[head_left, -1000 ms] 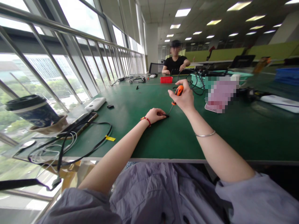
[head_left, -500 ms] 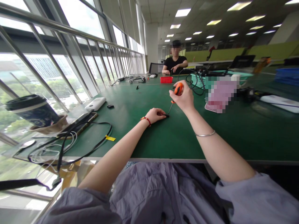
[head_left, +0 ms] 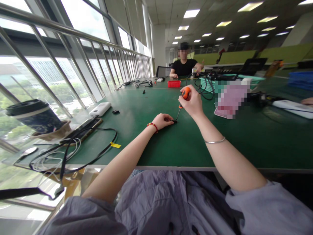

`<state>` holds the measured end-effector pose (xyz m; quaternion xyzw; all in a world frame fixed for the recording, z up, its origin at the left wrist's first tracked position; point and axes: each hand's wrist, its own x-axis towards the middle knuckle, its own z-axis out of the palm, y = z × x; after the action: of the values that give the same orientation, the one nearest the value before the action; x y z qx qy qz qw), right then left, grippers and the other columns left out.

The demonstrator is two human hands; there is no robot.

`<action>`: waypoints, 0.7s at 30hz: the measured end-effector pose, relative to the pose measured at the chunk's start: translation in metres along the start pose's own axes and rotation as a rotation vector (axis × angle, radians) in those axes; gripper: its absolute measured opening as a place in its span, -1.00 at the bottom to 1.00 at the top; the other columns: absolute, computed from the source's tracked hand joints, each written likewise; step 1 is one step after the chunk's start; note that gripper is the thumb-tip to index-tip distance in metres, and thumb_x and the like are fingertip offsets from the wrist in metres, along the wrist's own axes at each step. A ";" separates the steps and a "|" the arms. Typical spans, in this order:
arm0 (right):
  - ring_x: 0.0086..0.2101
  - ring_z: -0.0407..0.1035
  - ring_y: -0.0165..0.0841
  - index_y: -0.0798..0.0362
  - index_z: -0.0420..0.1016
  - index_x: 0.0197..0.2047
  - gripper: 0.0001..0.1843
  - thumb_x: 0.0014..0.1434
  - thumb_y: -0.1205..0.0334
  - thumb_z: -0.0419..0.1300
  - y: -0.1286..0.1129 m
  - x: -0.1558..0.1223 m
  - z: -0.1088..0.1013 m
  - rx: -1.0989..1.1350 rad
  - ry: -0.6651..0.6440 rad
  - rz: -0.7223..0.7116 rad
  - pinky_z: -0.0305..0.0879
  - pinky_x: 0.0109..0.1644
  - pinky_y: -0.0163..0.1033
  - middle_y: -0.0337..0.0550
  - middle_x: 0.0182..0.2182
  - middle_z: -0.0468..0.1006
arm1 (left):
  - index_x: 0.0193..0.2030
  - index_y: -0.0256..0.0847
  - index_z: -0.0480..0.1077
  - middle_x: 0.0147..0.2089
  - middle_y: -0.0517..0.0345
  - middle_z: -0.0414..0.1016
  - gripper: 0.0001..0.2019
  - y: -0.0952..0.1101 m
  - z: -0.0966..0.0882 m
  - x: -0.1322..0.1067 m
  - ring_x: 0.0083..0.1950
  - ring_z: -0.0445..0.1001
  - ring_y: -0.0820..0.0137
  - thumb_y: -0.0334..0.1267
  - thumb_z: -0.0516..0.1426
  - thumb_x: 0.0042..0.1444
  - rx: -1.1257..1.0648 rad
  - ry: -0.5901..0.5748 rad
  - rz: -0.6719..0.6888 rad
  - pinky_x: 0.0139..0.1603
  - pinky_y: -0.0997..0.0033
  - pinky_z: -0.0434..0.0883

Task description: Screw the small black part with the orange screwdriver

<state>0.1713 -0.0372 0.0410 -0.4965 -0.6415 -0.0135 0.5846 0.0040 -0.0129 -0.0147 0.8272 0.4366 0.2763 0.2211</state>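
Note:
On the green table (head_left: 156, 150), my left hand (head_left: 163, 121) pinches a small black part (head_left: 174, 121) against the surface; fingers cover most of it, and its kind is too small to make out. My right hand (head_left: 194, 101) is wrapped round the orange and black handle of a screwdriver (head_left: 186, 94). The screwdriver tilts, its thin shaft slanting down and left so that the tip meets the black part or lies right beside it.
Left are a paper cup (head_left: 36, 117), looped cables (head_left: 97, 153), a white device (head_left: 100, 109) and a black piece (head_left: 115, 112). Ahead stands a red box (head_left: 174, 84); a co-worker (head_left: 184, 67) sits beyond. To the right are a phone (head_left: 230, 101) and a green basket (head_left: 207, 85).
My right hand and the screwdriver handle have shifted very slightly left; my left hand stays put. The co-worker's hand has moved outward, and another person's fingers appear at the right edge.

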 end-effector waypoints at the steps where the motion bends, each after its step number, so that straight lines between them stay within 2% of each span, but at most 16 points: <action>1: -0.46 0.34 -0.30 -0.03 0.34 -0.23 -0.75 0.00 0.08 0.16 0.000 0.000 0.000 0.006 -0.007 0.007 0.28 -0.32 -0.16 -0.21 -0.43 0.47 | -0.28 -0.31 0.56 -0.47 0.16 0.50 -0.78 0.000 0.000 0.000 -0.44 0.38 0.47 -0.23 0.24 -0.05 -0.001 0.000 0.003 -0.37 0.50 0.34; 4: -0.48 0.33 -0.31 -0.04 0.33 -0.24 -0.70 0.01 -0.02 0.18 -0.001 -0.001 -0.001 -0.016 0.010 0.029 0.26 -0.34 -0.18 -0.24 -0.48 0.44 | -0.28 -0.30 0.56 -0.47 0.17 0.49 -0.79 0.000 0.000 0.000 -0.44 0.37 0.48 -0.23 0.24 -0.05 -0.007 -0.005 0.007 -0.37 0.51 0.33; 8: -0.46 0.31 -0.30 -0.04 0.34 -0.39 -0.66 0.03 -0.15 0.15 -0.002 -0.001 -0.001 -0.065 0.062 0.053 0.24 -0.34 -0.19 -0.24 -0.55 0.39 | -0.28 -0.31 0.55 -0.48 0.17 0.48 -0.79 0.000 -0.001 0.000 -0.45 0.36 0.49 -0.24 0.24 -0.05 -0.018 -0.006 -0.002 -0.38 0.51 0.32; 12: -0.46 0.31 -0.30 -0.03 0.32 -0.44 -0.68 0.09 -0.12 0.11 -0.001 0.000 0.000 -0.043 0.021 0.031 0.25 -0.31 -0.17 -0.21 -0.53 0.39 | -0.29 -0.30 0.55 -0.48 0.17 0.48 -0.80 0.000 0.000 0.000 -0.45 0.37 0.49 -0.24 0.25 -0.05 -0.019 -0.002 0.000 -0.39 0.51 0.32; 16: -0.46 0.32 -0.30 -0.04 0.35 -0.31 -0.77 0.06 -0.01 0.13 0.002 0.001 0.001 -0.021 0.017 -0.010 0.26 -0.31 -0.17 -0.21 -0.48 0.43 | -0.29 -0.30 0.55 -0.47 0.17 0.48 -0.80 0.001 0.000 0.000 -0.45 0.37 0.48 -0.25 0.25 -0.05 -0.013 -0.003 0.002 -0.38 0.51 0.32; 21: -0.47 0.34 -0.31 -0.03 0.30 -0.10 -0.58 0.04 -0.09 0.14 -0.002 0.000 -0.001 0.006 -0.002 -0.016 0.24 -0.36 -0.20 -0.22 -0.43 0.45 | -0.29 -0.30 0.55 -0.48 0.17 0.49 -0.80 0.000 0.000 0.000 -0.45 0.37 0.48 -0.24 0.25 -0.06 -0.010 -0.001 0.006 -0.38 0.50 0.33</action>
<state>0.1708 -0.0389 0.0418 -0.4894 -0.6460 -0.0157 0.5856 0.0041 -0.0126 -0.0143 0.8275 0.4325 0.2789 0.2246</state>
